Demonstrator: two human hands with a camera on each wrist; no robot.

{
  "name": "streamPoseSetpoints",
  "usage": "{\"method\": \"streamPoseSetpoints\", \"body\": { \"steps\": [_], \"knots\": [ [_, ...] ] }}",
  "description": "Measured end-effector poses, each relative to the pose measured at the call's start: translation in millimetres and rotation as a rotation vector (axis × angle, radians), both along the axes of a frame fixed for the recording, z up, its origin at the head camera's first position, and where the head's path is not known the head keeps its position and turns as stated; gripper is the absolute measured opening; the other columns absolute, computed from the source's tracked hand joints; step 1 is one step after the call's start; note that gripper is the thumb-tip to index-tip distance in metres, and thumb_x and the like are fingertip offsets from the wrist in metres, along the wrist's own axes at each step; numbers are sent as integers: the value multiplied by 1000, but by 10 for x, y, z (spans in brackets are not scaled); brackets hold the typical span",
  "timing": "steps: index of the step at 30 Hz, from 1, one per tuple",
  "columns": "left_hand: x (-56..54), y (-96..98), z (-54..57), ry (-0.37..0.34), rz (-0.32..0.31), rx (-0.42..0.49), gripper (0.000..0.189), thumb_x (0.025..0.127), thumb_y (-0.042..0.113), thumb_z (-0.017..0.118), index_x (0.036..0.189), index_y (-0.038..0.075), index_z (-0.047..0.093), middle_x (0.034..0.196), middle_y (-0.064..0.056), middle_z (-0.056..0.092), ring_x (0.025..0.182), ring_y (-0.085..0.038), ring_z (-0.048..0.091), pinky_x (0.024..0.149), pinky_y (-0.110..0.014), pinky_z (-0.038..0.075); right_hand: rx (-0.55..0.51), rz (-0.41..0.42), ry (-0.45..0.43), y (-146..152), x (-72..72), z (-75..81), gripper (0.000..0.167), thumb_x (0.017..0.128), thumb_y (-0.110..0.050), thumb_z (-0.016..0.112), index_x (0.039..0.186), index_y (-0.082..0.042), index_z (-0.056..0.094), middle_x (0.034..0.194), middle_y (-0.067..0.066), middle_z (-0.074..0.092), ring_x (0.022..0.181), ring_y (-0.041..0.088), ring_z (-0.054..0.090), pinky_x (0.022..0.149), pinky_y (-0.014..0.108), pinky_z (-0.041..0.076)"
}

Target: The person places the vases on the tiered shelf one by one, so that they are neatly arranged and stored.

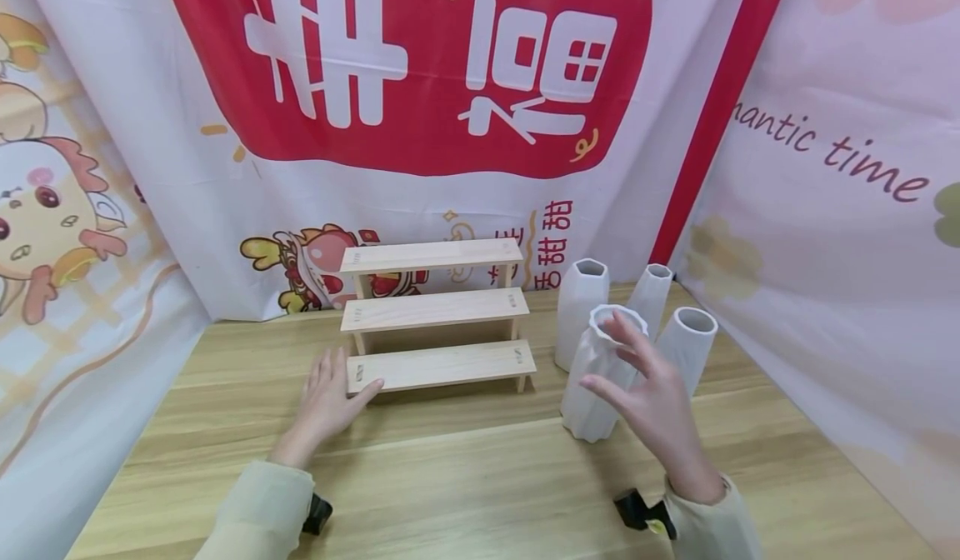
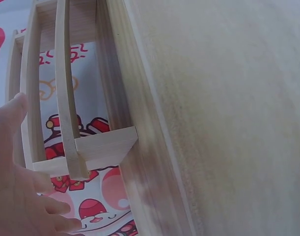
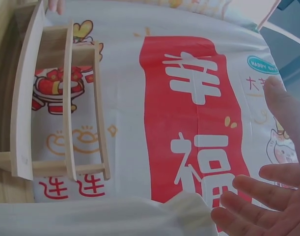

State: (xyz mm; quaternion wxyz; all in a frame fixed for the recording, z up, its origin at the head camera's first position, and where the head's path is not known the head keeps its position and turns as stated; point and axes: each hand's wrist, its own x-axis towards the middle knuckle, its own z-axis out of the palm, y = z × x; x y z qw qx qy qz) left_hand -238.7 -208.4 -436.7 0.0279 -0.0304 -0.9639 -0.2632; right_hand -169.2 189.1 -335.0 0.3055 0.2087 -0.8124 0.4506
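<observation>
Toward the desk's point(image 1: 465, 493) right edge, the right hand point(image 1: 660, 410), grip wide, is seemingly preparing to encircle the ribbed vase point(image 1: 598, 362).

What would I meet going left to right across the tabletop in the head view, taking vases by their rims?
Left hand, pale three-tiered wooden stand, tall white angular-rimmed vase, white fluted vase with scalloped rim, slim tapering white vase, white round-rimmed vase. Right hand omitted: it overlaps the vases.
</observation>
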Motion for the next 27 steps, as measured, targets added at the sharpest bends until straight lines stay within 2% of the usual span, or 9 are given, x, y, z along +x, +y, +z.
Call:
{"method": "streamPoseSetpoints", "body": {
  "steps": [13,20,27],
  "knots": [
    [-21,-11,-55,-34,2,7,96,90,51,49,140,-14,1,143,-38,-3,130,-52,-2,104,-60,1,-83,-88,-36,142,9,-11,80,65,7,79,136,-2,44,122,20,55,108,24,51,84,11,42],
    [-19,-13,-48,-36,-8,18,97,89,52,50,139,-16,2,142,-39,-1,130,-52,-1,104,-60,3,-92,-156,-66,207,-5,-32,75,67,2,80,134,-1,46,125,17,54,112,26,50,86,12,41],
    [-27,-12,-57,-37,-20,26,97,89,51,51,139,-17,2,142,-39,-2,130,-52,-1,104,-59,2,-121,-187,-116,266,-54,-87,75,70,-1,79,136,-2,42,129,14,50,114,26,47,87,14,41]
  ]
}}
